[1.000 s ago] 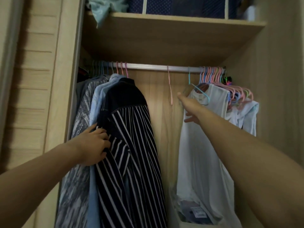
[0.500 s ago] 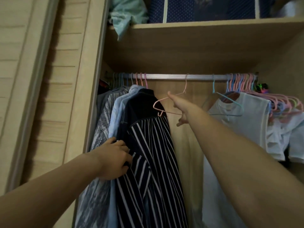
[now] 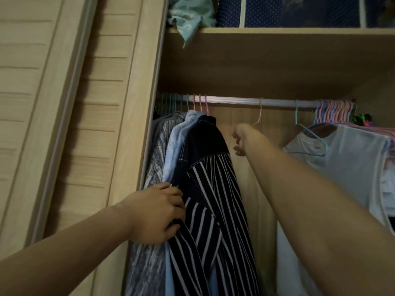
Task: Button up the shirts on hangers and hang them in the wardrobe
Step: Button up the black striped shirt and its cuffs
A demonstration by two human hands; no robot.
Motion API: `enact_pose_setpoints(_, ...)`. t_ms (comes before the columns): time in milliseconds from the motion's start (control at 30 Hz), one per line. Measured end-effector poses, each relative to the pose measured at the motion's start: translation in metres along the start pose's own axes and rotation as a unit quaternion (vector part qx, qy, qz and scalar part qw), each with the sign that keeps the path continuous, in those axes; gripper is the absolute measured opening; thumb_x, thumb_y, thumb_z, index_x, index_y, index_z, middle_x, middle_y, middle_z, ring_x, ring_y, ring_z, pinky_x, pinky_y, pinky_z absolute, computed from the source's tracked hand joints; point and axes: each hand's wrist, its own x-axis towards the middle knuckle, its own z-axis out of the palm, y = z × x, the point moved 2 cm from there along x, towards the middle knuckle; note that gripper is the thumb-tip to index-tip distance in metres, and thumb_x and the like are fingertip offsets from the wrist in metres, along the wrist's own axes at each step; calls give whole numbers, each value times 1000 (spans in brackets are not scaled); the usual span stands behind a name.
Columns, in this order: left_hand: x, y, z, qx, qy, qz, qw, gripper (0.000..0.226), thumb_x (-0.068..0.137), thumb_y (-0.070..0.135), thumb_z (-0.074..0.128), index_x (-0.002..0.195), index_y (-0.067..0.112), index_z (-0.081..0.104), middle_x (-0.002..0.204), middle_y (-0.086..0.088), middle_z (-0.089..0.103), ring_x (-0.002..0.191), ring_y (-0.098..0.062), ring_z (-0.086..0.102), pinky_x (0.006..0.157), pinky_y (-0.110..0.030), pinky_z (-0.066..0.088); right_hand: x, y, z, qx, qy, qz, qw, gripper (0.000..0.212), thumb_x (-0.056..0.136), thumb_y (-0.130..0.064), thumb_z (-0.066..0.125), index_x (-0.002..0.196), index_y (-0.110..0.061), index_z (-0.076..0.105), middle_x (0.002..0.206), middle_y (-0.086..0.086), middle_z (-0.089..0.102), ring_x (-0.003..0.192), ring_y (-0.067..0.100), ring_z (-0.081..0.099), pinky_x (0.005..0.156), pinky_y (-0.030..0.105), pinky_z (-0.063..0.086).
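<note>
- At lower centre of frame: left hand [image 3: 159, 214], fingers curled into the edge of the navy striped shirt [image 3: 215, 210], gripping the fabric.
- Striped shirt hung from the rail [image 3: 235, 101] at centre, rightmost of a bunch with a light blue shirt [image 3: 178, 146] and a grey patterned shirt [image 3: 156, 159] to its left.
- Centre, just below the rail: right hand [image 3: 240, 139], blurred, reaching toward an empty pink hanger [image 3: 259, 116] on the rail; finger state and contact cannot be told.
- Right of frame: white sleeveless top [image 3: 352, 167] on a teal hanger [image 3: 310, 135], beside a cluster of pink and blue hangers [image 3: 333, 110].
- Top of frame: shelf [image 3: 277, 30] bearing teal cloth [image 3: 188, 18] and a navy dotted box [image 3: 267, 11].
- Left of frame: slatted wardrobe door [image 3: 64, 103].
</note>
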Motion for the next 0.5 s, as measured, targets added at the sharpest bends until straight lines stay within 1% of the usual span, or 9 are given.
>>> enact_pose_setpoints(67, 1, 0, 0, -5, 0, 0, 1000, 48, 96, 53, 31, 123, 34, 66, 132, 12, 60, 137, -15, 39, 120, -39, 25, 6, -4, -9, 31, 9, -15, 999, 30, 104, -11, 32, 78, -11, 48, 90, 6, 49, 68, 19, 44, 66, 33, 41)
enact_pose_setpoints(100, 0, -1, 1, -9, -4, -3, 1000, 48, 96, 53, 31, 123, 34, 66, 133, 13, 60, 138, -14, 38, 120, -38, 24, 9, -6, -13, 61, 8, -21, 998, 30, 103, -11, 31, 79, -13, 50, 102, 5, 51, 77, 20, 50, 73, 32, 44)
enact_pose_setpoints(167, 1, 0, 1, -13, -8, -5, 1000, 49, 95, 54, 31, 124, 35, 66, 132, 13, 60, 139, -13, 38, 121, -38, 23, 14, -7, -23, 103, 0, -31, 994, 32, 102, -8, 29, 87, -13, 57, 124, 5, 56, 107, 20, 59, 97, 30, 47)
enact_pose_setpoints(200, 1, 0, 0, -12, -8, -5, 1000, 49, 95, 54, 30, 123, 36, 66, 131, 14, 60, 138, -13, 38, 121, -38, 24, 14, -6, -28, 114, -5, -34, 993, 33, 102, -8, 28, 91, -14, 59, 134, 5, 57, 114, 21, 59, 100, 30, 47)
enact_pose_setpoints(300, 0, 1, -1, -5, -19, -11, 1000, 49, 95, 53, 29, 123, 37, 66, 130, 14, 61, 137, -12, 39, 119, -37, 27, 2, 4, -43, 131, -31, -46, 990, 36, 101, -5, 27, 96, -14, 61, 136, 7, 57, 110, 25, 62, 72, 27, 45)
enact_pose_setpoints(333, 0, 2, -1, -4, -20, -14, 1000, 49, 96, 54, 29, 123, 37, 66, 131, 15, 61, 137, -11, 39, 119, -36, 26, -4, 9, -49, 142, -43, -48, 988, 34, 101, -4, 28, 101, -12, 62, 134, 9, 57, 116, 28, 63, 66, 25, 42)
enact_pose_setpoints(400, 0, 3, -1, -3, -25, -28, 999, 52, 95, 55, 26, 125, 38, 65, 133, 16, 59, 139, -10, 37, 121, -35, 23, -23, 23, -60, 171, -75, -53, 981, 33, 101, 1, 31, 115, -8, 60, 132, 13, 56, 132, 33, 56, 72, 25, 46)
enact_pose_setpoints(433, 0, 5, -2, -3, -32, -39, 999, 56, 94, 56, 24, 126, 38, 65, 135, 16, 59, 141, -10, 35, 121, -34, 22, -35, 31, -66, 189, -92, -53, 976, 33, 101, 3, 32, 117, -7, 59, 135, 14, 55, 132, 32, 56, 82, 28, 49)
enact_pose_setpoints(500, 0, 12, -1, 4, -49, -66, 997, 66, 90, 60, 16, 130, 38, 64, 141, 15, 56, 145, -11, 31, 122, -35, 16, -62, 50, -80, 214, -127, -48, 967, 29, 99, 6, 35, 105, -9, 59, 133, 13, 54, 106, 24, 66, 94, 33, 49)
